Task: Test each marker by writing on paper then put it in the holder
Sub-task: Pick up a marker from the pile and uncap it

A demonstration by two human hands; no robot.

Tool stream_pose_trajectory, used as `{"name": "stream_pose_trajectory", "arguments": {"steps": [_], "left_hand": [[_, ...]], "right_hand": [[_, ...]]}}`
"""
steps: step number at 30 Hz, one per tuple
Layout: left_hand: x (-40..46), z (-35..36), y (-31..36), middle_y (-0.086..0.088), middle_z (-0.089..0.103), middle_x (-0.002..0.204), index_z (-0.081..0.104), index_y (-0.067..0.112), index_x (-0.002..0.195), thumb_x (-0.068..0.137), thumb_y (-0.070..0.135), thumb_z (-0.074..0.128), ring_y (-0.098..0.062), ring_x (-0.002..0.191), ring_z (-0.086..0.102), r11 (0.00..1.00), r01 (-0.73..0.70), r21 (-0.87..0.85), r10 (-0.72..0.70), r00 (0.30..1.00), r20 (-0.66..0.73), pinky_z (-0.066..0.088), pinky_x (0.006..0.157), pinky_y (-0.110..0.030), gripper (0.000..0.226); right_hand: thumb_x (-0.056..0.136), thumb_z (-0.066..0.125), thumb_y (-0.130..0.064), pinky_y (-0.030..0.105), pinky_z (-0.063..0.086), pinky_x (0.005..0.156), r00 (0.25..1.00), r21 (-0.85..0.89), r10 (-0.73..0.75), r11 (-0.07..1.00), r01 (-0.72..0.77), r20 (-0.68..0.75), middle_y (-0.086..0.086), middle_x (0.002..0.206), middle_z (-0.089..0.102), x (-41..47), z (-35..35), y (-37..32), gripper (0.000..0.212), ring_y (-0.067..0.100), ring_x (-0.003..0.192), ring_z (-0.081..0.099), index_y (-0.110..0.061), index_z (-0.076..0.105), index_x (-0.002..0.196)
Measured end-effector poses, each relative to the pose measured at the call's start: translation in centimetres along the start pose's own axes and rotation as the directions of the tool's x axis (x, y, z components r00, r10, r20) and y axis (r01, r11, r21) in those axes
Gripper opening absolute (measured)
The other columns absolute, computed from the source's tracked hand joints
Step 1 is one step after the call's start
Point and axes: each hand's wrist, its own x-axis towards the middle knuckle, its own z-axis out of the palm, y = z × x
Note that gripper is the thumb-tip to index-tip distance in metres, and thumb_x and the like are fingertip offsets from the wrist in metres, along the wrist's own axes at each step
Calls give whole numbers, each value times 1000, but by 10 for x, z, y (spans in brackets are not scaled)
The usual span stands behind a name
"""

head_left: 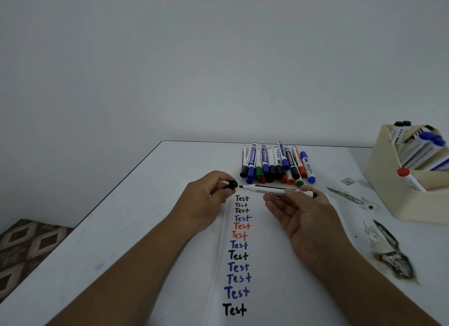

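While left hand (206,194) holds cap (232,184), marker (277,190) rests across right hand (298,211).

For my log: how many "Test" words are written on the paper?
12, in one column down the paper, from the top word beside the left hand to the bottom word. None seems hidden.

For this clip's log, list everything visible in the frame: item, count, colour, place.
uncapped marker: one, white barrel, black tip, held level above the paper's far end
cap: one, black, in the left hand
marker pile: over a dozen, black, blue, green and red caps, far middle of table
paper: one white sheet, twelve "Test" words in black, blue and red
holder: one, cream, right edge, several markers inside
table: one, white, dark smudges at right
patterned floor: brown, lower left
left hand: pinches the cap
right hand: holds the marker
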Motion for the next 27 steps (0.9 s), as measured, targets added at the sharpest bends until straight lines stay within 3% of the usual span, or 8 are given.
{"name": "stream_pose_trajectory", "arguments": {"steps": [3, 5, 9, 14, 19, 27], "left_hand": [[-1, -1, 2, 16, 73, 91, 58, 46, 126, 102, 18, 53, -2, 77, 63, 998, 12, -56, -12, 1000, -1, 45, 72, -10, 37], [-1, -3, 3, 15, 74, 91, 62, 41, 121, 103, 18, 52, -3, 78, 63, 995, 37, -95, -38, 999, -8, 45, 72, -11, 31], [1, -5, 9, 11, 77, 94, 58, 25, 110, 100, 21, 59, -10, 87, 68, 950, 116, -289, -137, 989, -55, 47, 72, -24, 12], [2, -6, 11, 4, 77, 100, 52, 15, 110, 99, 16, 59, -21, 89, 68, 888, 160, -432, -184, 983, -13, 52, 70, -38, 12], [1, -4, 15, -2, 77, 100, 52, 12, 107, 99, 14, 59, -18, 78, 67, 854, 180, -488, -171, 983, 62, 50, 62, -31, 12], [1, -1, 13, -7, 76, 97, 54, 15, 103, 94, 21, 63, -21, 81, 68, 873, 170, -458, -110, 982, 154, 46, 61, -26, 14]], "right_hand": [[101, 51, 1, 45, 64, 69, 1000, 3, 1, 1000, -1, 1, 27, 92, 75, 0, 0, 0, 33, 39, 84, 76, -9, 49, 132], [101, 51, 1, 45, 64, 69, 1000, 8, -2, 1000, 2, 5, 27, 92, 74, -1, -1, 0, 32, 39, 85, 76, -10, 49, 131], [101, 52, 1, 45, 64, 70, 1000, 9, -7, 1000, 7, 14, 28, 95, 74, -2, 0, -1, 26, 39, 85, 76, -10, 52, 124], [100, 53, 0, 44, 64, 71, 999, 0, -24, 1000, 24, 36, 28, 97, 74, -3, 0, 0, 26, 39, 88, 75, -7, 52, 125], [100, 53, -1, 43, 64, 71, 998, -10, -26, 1000, 26, 49, 27, 97, 74, -3, 0, 1, 28, 39, 88, 76, -7, 51, 128], [101, 53, -2, 43, 64, 70, 997, -22, -11, 1000, 13, 83, 28, 97, 74, -3, 0, 1, 30, 38, 88, 76, -4, 50, 130]]}}
